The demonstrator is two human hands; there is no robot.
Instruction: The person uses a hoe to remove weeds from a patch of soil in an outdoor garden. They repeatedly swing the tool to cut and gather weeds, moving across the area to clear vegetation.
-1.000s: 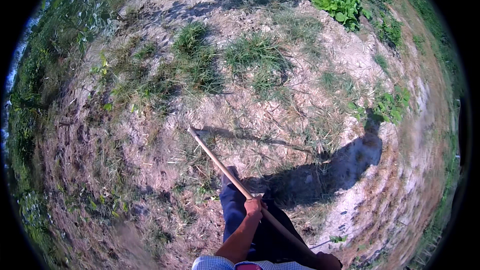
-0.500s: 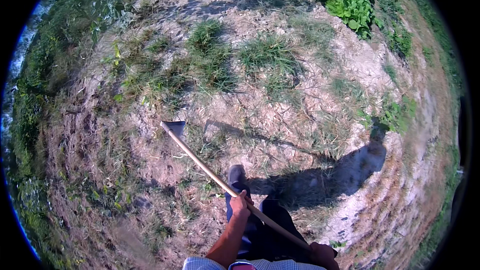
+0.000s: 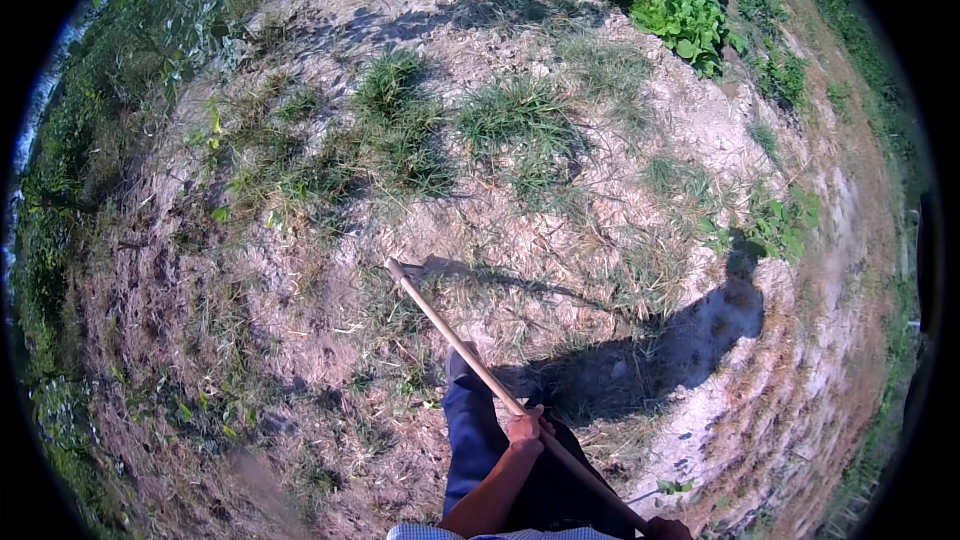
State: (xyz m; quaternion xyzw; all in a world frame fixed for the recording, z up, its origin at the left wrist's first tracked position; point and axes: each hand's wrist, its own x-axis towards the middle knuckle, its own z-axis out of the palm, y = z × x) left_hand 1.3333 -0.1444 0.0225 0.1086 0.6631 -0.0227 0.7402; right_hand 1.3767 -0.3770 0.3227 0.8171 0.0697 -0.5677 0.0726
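Observation:
A hoe point(image 3: 452, 334) with a long pale wooden handle slants from the lower right up to the middle of the view. My left hand point(image 3: 526, 426) is wrapped round the handle, in front of my dark trousers. Farther down, at the handle's end near the lower edge, my right hand point(image 3: 667, 528) grips it and is partly cut off. The dark blade point(image 3: 413, 269) shows only edge-on at the far end, close to the dry soil and grass. Whether it touches the ground I cannot tell.
Green grass tufts point(image 3: 520, 120) grow beyond the hoe on pale, straw-strewn soil. A leafy green plant patch point(image 3: 685, 10) stands at the far right. Denser greenery lines the left side. My shadow point(image 3: 640, 360) falls to the right, and my shoe point(image 3: 458, 364) is beside the handle.
The hoe's head has moved right and slightly nearer, and its blade has turned edge-on. Both hands have shifted right and nearer with the handle, still gripping it.

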